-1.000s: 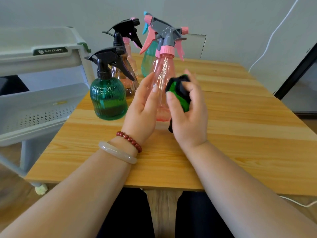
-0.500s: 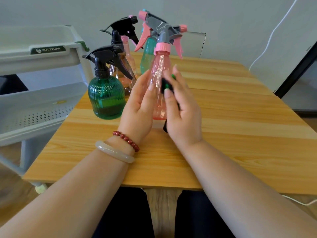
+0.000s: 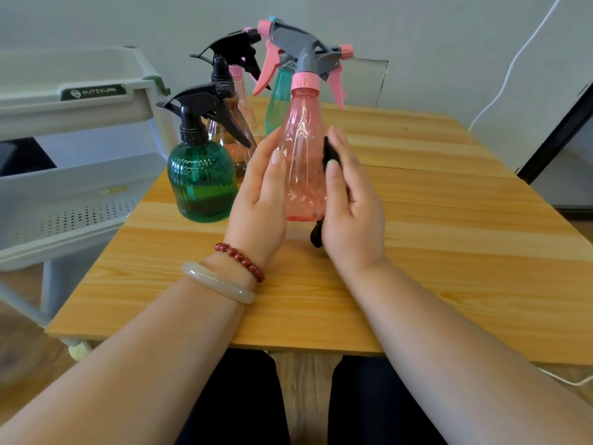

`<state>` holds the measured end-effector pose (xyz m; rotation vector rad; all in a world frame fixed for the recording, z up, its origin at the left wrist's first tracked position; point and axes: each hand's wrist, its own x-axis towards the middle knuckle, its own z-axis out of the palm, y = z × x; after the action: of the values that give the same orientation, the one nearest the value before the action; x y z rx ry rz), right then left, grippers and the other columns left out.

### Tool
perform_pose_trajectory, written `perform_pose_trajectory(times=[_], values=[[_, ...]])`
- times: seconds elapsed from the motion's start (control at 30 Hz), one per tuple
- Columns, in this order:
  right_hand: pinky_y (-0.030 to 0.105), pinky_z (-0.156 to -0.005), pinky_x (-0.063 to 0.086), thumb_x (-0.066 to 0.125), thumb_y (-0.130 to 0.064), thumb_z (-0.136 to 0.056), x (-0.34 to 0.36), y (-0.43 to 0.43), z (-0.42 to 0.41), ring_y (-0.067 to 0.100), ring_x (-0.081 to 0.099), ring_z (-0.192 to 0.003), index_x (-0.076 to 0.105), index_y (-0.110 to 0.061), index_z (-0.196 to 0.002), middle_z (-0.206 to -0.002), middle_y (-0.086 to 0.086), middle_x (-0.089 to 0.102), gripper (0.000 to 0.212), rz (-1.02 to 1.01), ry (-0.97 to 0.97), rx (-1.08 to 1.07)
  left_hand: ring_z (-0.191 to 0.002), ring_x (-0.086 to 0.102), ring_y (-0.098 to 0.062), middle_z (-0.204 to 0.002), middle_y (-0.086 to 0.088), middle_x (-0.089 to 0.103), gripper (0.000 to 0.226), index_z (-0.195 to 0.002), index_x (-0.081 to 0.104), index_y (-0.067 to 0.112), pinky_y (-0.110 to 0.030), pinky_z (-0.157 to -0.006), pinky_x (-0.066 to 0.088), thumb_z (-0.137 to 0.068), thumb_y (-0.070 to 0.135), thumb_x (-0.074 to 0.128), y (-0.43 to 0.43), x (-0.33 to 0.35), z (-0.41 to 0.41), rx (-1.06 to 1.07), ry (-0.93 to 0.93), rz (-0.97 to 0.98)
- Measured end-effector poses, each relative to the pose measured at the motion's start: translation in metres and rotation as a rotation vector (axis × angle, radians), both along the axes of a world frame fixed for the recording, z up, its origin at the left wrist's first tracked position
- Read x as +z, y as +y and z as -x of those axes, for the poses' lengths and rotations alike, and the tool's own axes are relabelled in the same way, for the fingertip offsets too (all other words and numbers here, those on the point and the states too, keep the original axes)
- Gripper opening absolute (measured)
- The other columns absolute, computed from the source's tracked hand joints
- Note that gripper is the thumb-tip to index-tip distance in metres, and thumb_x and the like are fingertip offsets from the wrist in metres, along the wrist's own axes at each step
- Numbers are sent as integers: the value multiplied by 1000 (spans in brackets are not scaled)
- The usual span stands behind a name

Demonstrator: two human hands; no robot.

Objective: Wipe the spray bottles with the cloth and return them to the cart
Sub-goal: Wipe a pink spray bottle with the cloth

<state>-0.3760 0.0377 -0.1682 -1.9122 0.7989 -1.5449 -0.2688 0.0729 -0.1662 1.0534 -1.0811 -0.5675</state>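
While my left hand (image 3: 260,200) steadies the pink bottle (image 3: 301,149) from its left side, thumb laid across the front and fingers reaching round behind, my right hand (image 3: 349,213) presses the dark cloth (image 3: 329,155) against the opposite flank. The thumb pins the cloth to the palm, and a loose tail hangs out below the heel of the hand. So the two hands face each other with the bottle sandwiched between them, both in contact.

The bottle stands upright, long axis vertical, trigger head well above my fingertips and its base at or just above the table (image 3: 449,252); I cannot tell whether it is actually resting there. I judge the wipe wants strokes running up and down that axis, with the left hand turning the body to bring round unwiped faces.

Just left of my left hand sits the green bottle (image 3: 202,181), with more bottles bunched behind it. The cart (image 3: 80,175) lies further left, off the table edge, so the left hand is the nearer one for the return.
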Motion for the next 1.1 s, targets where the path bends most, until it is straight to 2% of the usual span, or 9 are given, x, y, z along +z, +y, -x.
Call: perform_pose_trajectory(times=[0.13,0.23,0.33,0.5,0.67,0.8,0.87,1.0,1.1], values=[[45,-119,30,47,-10,-100,-4,-1,-1,34,31,-145,53,0,-135,-148,14,40,37,356,185,46,-134,48,-18,-143,3,54,49,-143,45,29,-52,-109,39,-99,47,38,-2,-2,-4,-45,-26,5],[31,-118,31,43,-20,-103,1,0,-2,16,38,-142,52,-11,-139,-148,0,45,38,29,-1,36,-134,48,-20,-143,2,52,51,-141,46,32,-53,-108,40,-94,53,41,-2,-4,-4,-3,21,-1],[36,-115,36,38,-35,-100,3,-3,-2,7,45,-135,52,-25,-137,-144,-4,53,40,-265,-150,80,-130,51,-22,-139,-2,54,40,-133,48,36,-53,-107,42,-96,50,38,-2,-3,0,-2,24,19],[31,-112,39,41,-26,-105,1,-5,2,2,47,-132,53,-21,-139,-140,-9,55,37,-244,-150,20,-135,41,2,-143,15,48,38,-141,43,41,-35,-115,36,-103,44,34,-3,-3,1,36,-138,-22],[30,-115,36,42,-27,-103,0,-4,1,5,44,-135,49,-20,-140,-142,-6,51,39,-130,-104,37,-128,45,9,-143,13,47,60,-151,28,15,-16,-104,41,-99,27,55,0,1,6,-81,-143,9],[34,-118,31,44,-8,-101,0,0,1,26,38,-142,52,-1,-136,-146,10,42,36,311,103,26,-127,54,-11,-137,5,56,47,-144,40,27,-43,-106,46,-99,34,53,1,3,3,-90,-9,23],[32,-116,33,43,-11,-102,-1,-1,0,23,40,-140,53,-4,-135,-145,8,45,36,273,59,20,-128,54,-16,-139,0,56,49,-145,40,20,-49,-107,45,-98,33,50,3,2,2,-93,0,39],[30,-110,41,38,-27,-102,3,-4,1,6,52,-129,57,-20,-134,-139,-2,57,37,-220,-208,81,-135,46,-9,-146,3,49,67,-148,38,20,-41,-112,41,-89,47,52,4,2,6,-67,-22,4],[27,-117,30,40,-14,-104,0,1,4,14,37,-142,51,-8,-138,-147,3,41,36,133,2,28,-137,45,-14,-147,3,49,69,-149,37,21,-49,-112,39,-90,52,53,1,1,4,-74,-37,-29]])
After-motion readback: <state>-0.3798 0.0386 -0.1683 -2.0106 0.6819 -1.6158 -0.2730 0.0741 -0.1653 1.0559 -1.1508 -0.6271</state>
